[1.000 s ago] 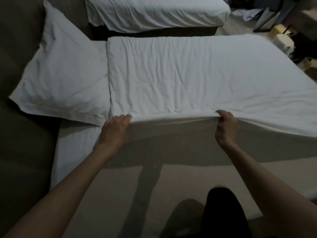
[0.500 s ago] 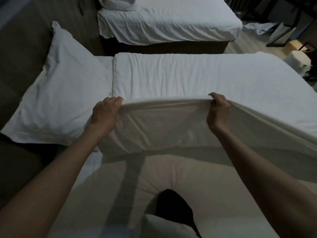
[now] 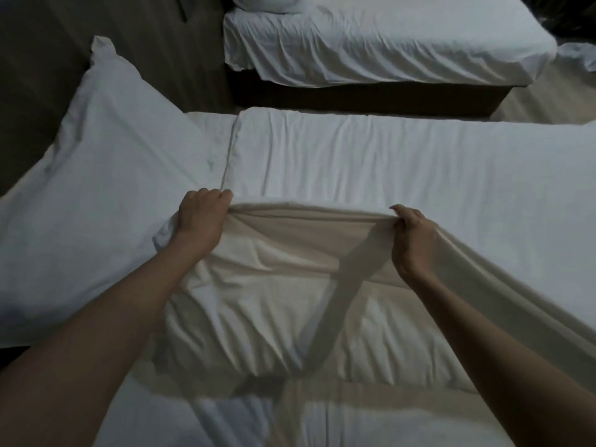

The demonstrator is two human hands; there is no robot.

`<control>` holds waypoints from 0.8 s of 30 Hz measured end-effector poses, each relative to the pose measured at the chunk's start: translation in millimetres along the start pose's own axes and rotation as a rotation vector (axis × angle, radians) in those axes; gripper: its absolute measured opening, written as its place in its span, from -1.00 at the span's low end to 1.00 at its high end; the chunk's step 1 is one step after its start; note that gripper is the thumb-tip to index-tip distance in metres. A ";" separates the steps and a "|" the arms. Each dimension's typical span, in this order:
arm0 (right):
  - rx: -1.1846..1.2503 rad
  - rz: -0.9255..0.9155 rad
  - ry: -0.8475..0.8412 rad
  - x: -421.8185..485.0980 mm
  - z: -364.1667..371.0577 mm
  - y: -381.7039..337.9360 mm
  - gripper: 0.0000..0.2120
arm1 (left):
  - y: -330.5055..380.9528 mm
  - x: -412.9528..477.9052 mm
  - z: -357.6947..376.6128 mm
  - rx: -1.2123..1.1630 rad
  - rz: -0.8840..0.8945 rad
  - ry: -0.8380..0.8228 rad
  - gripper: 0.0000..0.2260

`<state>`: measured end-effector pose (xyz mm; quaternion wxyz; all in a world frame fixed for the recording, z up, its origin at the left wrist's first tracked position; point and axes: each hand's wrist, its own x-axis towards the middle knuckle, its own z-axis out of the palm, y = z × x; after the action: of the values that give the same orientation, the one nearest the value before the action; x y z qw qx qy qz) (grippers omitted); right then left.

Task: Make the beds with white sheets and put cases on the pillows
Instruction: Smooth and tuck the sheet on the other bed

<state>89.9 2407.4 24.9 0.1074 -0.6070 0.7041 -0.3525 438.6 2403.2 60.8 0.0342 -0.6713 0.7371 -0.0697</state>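
Nearest to the person lies the bottom sheet (image 3: 225,421) of the near bed, flat and white, with a beige band across it. Just above it the white duvet (image 3: 387,162) is turned over on itself, so its puffy, wrinkled underside faces up between the two forearms. Both hands hold the raised fold of this duvet. The left hand (image 3: 201,217) has its fingers curled over the fold at the corner beside the pillow, and the right hand (image 3: 411,233) pinches the same fold further along, thumb under and fingers on top. The cloth between them is stretched almost straight. Beyond the hands the rest of the duvet lies flat across the mattress, with only light creases. The cased pillow (image 3: 96,188) is at the left, leaning toward the dark headboard (image 3: 32,43), and its edge touches the corner of the duvet. I judge that the step in hand is to spread and square the duvet. To do it well, both hands should move together at the same height, so that the edge stays parallel to the side of the bed, and the left corner should not drag the pillow. Far behind, well apart, stands the second bed (image 3: 387,43) with a rumpled white sheet and a pillow at its head.
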 end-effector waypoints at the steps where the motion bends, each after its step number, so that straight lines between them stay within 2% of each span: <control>1: 0.002 0.003 -0.014 3.4 11.0 8.6 -0.63 | 4.1 10.4 10.2 0.032 -0.018 -0.018 -0.69; 10: -0.060 0.007 -0.265 16.1 87.2 69.7 -0.65 | 40.0 60.6 110.3 0.103 -0.177 -0.124 -0.66; 13: -0.082 0.037 -0.514 10.5 102.9 81.8 -0.62 | 50.3 42.9 146.9 0.033 -0.279 -0.054 -0.45; 15: -0.113 0.017 -0.724 7.2 112.1 86.7 -0.54 | 70.0 21.4 161.7 -0.040 -0.207 -0.010 -0.33; 16: -0.117 0.018 -0.795 6.8 115.7 87.7 -0.50 | 82.7 10.0 166.3 -0.105 -0.124 -0.010 -0.35; 18: -0.115 0.002 -0.888 6.9 119.3 87.8 -0.44 | 104.7 -10.1 171.8 -0.175 -0.010 -0.127 -0.48; 21: -0.155 -0.085 -0.914 5.0 115.8 84.7 -0.35 | 114.8 -24.9 175.9 -0.261 -0.128 -0.458 -0.53; 24: -0.109 -0.144 -0.865 -0.2 103.8 76.7 -0.35 | 107.8 -28.6 167.8 -0.250 -0.169 -0.493 -0.53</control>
<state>90.3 2370.7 -98.8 0.3354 -0.7508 0.5679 -0.0348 359.3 2431.7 -122.3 0.1231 -0.7259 0.6510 0.1844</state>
